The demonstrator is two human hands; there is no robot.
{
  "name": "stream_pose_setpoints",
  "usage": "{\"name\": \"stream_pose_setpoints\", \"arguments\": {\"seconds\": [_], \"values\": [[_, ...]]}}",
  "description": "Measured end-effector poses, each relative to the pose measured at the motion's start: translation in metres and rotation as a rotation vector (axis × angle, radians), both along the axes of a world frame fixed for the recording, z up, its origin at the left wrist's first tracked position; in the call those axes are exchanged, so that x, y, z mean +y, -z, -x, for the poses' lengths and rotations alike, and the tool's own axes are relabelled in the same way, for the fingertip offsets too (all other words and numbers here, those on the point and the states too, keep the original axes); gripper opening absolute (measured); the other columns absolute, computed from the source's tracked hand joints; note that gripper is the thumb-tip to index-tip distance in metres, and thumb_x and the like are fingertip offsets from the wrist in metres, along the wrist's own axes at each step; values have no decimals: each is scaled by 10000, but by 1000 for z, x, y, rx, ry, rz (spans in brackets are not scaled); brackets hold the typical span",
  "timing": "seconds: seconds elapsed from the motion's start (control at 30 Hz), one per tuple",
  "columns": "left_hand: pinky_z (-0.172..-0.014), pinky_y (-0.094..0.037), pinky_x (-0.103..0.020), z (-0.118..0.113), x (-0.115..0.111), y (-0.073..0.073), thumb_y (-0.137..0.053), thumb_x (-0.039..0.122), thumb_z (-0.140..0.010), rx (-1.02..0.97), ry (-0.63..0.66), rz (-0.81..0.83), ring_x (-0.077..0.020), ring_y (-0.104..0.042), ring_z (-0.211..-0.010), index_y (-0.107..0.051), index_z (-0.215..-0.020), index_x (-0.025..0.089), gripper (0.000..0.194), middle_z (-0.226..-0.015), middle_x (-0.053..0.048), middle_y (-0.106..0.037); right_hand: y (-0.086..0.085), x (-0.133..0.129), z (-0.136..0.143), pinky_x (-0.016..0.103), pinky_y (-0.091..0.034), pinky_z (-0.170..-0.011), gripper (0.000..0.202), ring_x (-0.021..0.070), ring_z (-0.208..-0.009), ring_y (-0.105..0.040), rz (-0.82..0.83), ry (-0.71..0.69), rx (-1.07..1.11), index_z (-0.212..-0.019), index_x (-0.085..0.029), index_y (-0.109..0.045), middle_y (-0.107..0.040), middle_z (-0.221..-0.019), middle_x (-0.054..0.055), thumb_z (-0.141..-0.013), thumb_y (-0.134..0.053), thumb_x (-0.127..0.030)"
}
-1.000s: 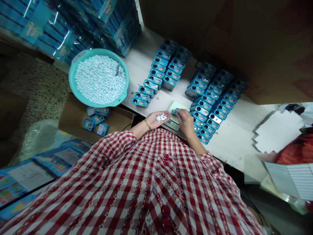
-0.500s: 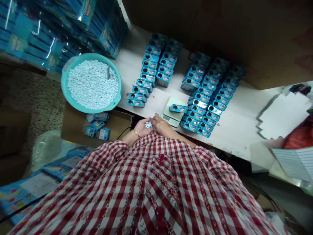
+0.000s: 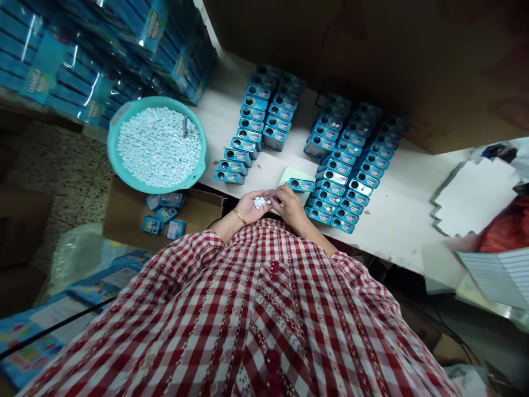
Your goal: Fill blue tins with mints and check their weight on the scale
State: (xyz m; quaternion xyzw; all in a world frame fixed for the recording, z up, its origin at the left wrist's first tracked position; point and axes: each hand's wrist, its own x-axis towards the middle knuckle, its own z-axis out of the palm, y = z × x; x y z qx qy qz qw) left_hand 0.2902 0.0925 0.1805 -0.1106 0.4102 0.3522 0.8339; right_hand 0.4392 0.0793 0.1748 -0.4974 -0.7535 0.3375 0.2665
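Note:
My left hand [image 3: 249,208] is palm up at the table's front edge, cupping a small pile of white candies [image 3: 260,202]. Beside it, my right hand [image 3: 288,205] has its fingers bent together at the pile's right side, with a white candy [image 3: 269,202] at the fingertips. Just behind the right hand, a blue tin [image 3: 300,184] lies on a pale green scale [image 3: 290,175]. Rows of blue tins with round holes stand to the left [image 3: 253,124] and right [image 3: 333,177] of the scale.
A turquoise basin [image 3: 112,144] full of white candies sits at the left. Below it, a cardboard box [image 3: 194,212] holds several blue packs. Wrapped blue packages [image 3: 53,66] are stacked at the upper left. White cut sheets [image 3: 475,193] lie at the right.
Both hands have shifted slightly right and up, covering more of the scale. The left palm has opened wider, and the right fingers have moved to the right side of the candies.

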Motion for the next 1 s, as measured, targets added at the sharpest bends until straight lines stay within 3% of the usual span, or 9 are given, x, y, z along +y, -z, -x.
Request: {"name": "stream_pose_setpoints", "arguments": {"seconds": [0.23,0.4,0.57,0.7,0.83,1.0], "values": [[-780,-518,-283,-29,23,-1,-419,99,-838,68,-21,-45,-176,-662,-780,-658,-849,29,250,-794,-144,-693,7,21,-35,281,-474,-697,106,156,-796,-526,-100,229,-40,-846,-189,-609,-535,-854,45,-836,-509,-222],[-835,-513,-300,-19,23,1,-417,114,-843,97,-48,-25,-205,-662,-907,-652,-920,29,261,-857,-154,-695,15,26,-52,296,-485,-759,178,175,-854,-563,-141,174,-203,-897,-188,-649,-585,-924,75,-866,-478,-224],[-813,-521,-314,-9,14,-3,-395,127,-860,65,-28,-12,-204,-670,-869,-650,-944,33,284,-857,-153,-699,2,15,-46,337,-478,-849,268,189,-939,-577,-134,193,-177,-1015,-195,-644,-633,-979,87,-921,-398,-245],[-747,-526,-280,3,-1,3,-382,116,-872,34,-20,16,-147,-661,-694,-646,-982,51,293,-749,-92,-693,-12,-2,-4,377,-452,-901,278,220,-1033,-527,-90,-127,-303,-1113,-177,-611,-604,-1117,121,-905,-428,-197],[-766,-519,-271,23,-19,12,-362,116,-883,63,-30,82,-141,-660,-707,-623,-1058,51,321,-773,-86,-692,-13,-11,37,344,-457,-858,301,206,-1030,-510,-10,-453,-472,-1142,-111,-572,-574,-1123,145,-897,-397,-105],[-754,-530,-294,37,-34,9,-322,118,-901,100,13,144,-153,-664,-701,-626,-990,44,325,-776,-101,-689,-3,-13,54,279,-465,-736,236,168,-934,-544,13,-619,-468,-1019,-112,-606,-588,-1047,105,-904,-400,-101]]}}
